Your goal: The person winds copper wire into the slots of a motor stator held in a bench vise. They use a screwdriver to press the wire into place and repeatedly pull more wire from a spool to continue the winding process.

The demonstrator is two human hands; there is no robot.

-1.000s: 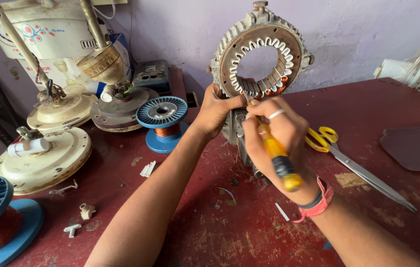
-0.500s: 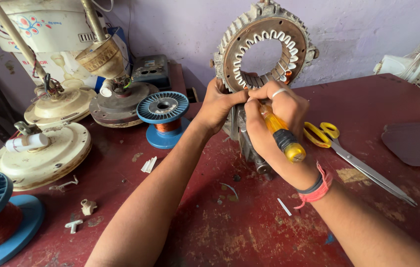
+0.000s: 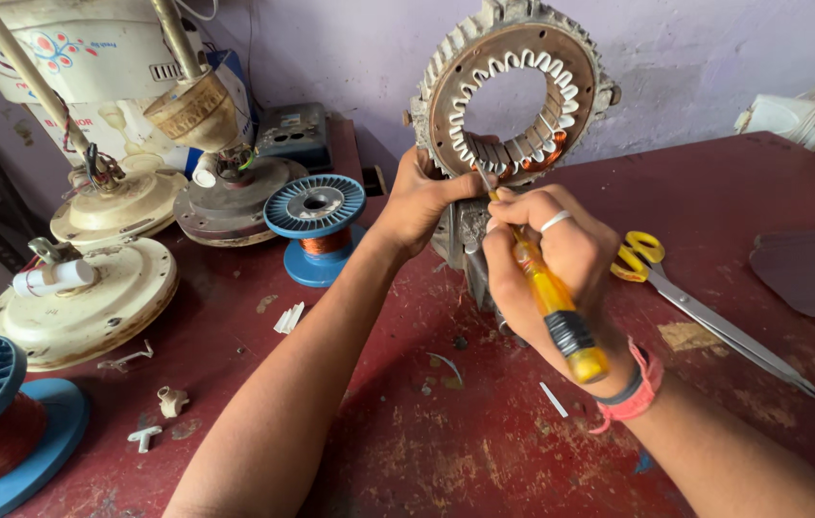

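Now my right hand [image 3: 546, 254] is fisted around the yellow-handled screwdriver [image 3: 551, 302], tip in the slots of the fan motor stator [image 3: 513, 91], which my left hand [image 3: 422, 206] clamps upright on the red table [image 3: 484, 451]. A slip could nick the copper winding [image 3: 546, 152] or my left-hand fingers.

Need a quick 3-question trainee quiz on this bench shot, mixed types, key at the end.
1. True or false: the left hand grips the lower left rim of the upright stator ring.
2. The right hand holds which tool? A) scissors B) yellow-handled screwdriver C) pliers
3. Fill in: the yellow-handled scissors lie on the red table to the ___ of the right hand.

Key: 1 true. 2 B. 3 right.
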